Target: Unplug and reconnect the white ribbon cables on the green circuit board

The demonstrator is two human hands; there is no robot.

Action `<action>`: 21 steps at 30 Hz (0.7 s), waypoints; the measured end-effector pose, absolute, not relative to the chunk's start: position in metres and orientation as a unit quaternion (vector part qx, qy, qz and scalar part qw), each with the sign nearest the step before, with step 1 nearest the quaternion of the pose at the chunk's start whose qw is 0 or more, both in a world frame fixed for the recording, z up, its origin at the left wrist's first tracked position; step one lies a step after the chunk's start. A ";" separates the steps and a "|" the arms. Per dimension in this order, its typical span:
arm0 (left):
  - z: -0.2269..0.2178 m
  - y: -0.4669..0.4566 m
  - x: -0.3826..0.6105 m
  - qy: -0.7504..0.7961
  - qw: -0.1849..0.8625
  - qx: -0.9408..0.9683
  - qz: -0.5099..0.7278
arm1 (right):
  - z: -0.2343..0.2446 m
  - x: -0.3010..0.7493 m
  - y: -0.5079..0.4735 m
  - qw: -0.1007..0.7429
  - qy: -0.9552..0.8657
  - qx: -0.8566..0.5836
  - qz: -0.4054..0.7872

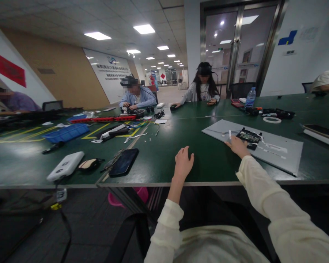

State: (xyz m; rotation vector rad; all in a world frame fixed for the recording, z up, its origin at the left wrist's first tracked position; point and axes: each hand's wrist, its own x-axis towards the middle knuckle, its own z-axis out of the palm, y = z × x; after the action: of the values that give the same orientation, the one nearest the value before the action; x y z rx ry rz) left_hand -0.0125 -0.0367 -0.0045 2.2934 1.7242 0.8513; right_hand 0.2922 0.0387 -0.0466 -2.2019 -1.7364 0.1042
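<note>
My left hand rests over the green tabletop near its front edge. Its fingers are loosely bent, the thumb stands apart, and it holds nothing. To the right, my right hand is at the near left part of a flat grey panel. A small white strip sticks up from its closed fingertips. Just beyond that hand, a green circuit board in a black frame is on the panel, with thin cables running left. White strips lie on the panel to the right of the board.
Left of me on the table are a phone, a white device and a blue tray. A water bottle and a white ring stand beyond the panel. Several people sit around the table.
</note>
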 end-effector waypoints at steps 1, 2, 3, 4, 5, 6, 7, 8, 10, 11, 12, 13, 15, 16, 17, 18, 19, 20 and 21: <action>-0.004 -0.037 -0.013 0.574 0.076 0.764 0.284 | -0.047 0.295 0.040 0.170 -0.603 -0.778 0.036; -0.005 -0.037 -0.013 0.574 0.077 0.764 0.284 | -0.048 0.298 0.042 0.172 -0.596 -0.783 0.035; -0.005 -0.037 -0.013 0.574 0.078 0.764 0.284 | -0.049 0.301 0.044 0.173 -0.590 -0.788 0.032; -0.005 -0.037 -0.013 0.574 0.077 0.765 0.283 | -0.050 0.303 0.045 0.174 -0.582 -0.793 0.030; -0.005 -0.037 -0.013 0.573 0.077 0.766 0.282 | -0.052 0.306 0.047 0.174 -0.575 -0.799 0.028; -0.006 -0.036 -0.013 0.572 0.075 0.767 0.281 | -0.053 0.309 0.049 0.175 -0.568 -0.804 0.025; -0.007 -0.036 -0.014 0.571 0.074 0.768 0.280 | -0.054 0.312 0.051 0.176 -0.561 -0.809 0.023; -0.008 -0.035 -0.014 0.571 0.071 0.768 0.281 | -0.055 0.315 0.053 0.178 -0.555 -0.813 0.023; -0.010 -0.033 -0.015 0.570 0.068 0.768 0.282 | -0.057 0.321 0.056 0.179 -0.542 -0.821 0.022; -0.011 -0.032 -0.015 0.571 0.066 0.768 0.283 | -0.058 0.325 0.058 0.178 -0.536 -0.825 0.022; -0.012 -0.032 -0.015 0.571 0.066 0.768 0.283 | -0.059 0.328 0.059 0.177 -0.530 -0.829 0.022; -0.013 -0.031 -0.015 0.572 0.065 0.768 0.282 | -0.059 0.331 0.061 0.177 -0.521 -0.835 0.021; -0.014 -0.030 -0.015 0.573 0.065 0.767 0.280 | -0.061 0.336 0.064 0.178 -0.504 -0.845 0.019; -0.014 -0.030 -0.015 0.574 0.064 0.767 0.279 | -0.061 0.339 0.065 0.180 -0.495 -0.850 0.019; -0.014 -0.031 -0.015 0.574 0.065 0.767 0.279 | -0.062 0.341 0.066 0.183 -0.487 -0.854 0.020; -0.013 -0.031 -0.015 0.573 0.066 0.768 0.278 | -0.062 0.343 0.068 0.185 -0.479 -0.858 0.021; -0.013 -0.032 -0.015 0.573 0.067 0.768 0.278 | -0.062 0.346 0.069 0.186 -0.472 -0.862 0.023; -0.012 -0.032 -0.015 0.573 0.068 0.768 0.277 | -0.063 0.349 0.071 0.187 -0.465 -0.865 0.024; -0.012 -0.033 -0.015 0.574 0.068 0.768 0.276 | -0.063 0.352 0.072 0.187 -0.457 -0.869 0.025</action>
State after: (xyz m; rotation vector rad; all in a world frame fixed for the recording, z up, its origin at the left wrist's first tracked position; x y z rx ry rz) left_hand -0.0152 -0.0328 -0.0117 2.3140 1.7297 0.8312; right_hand 0.3517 0.0725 -0.0627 -2.4466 -1.2860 0.0697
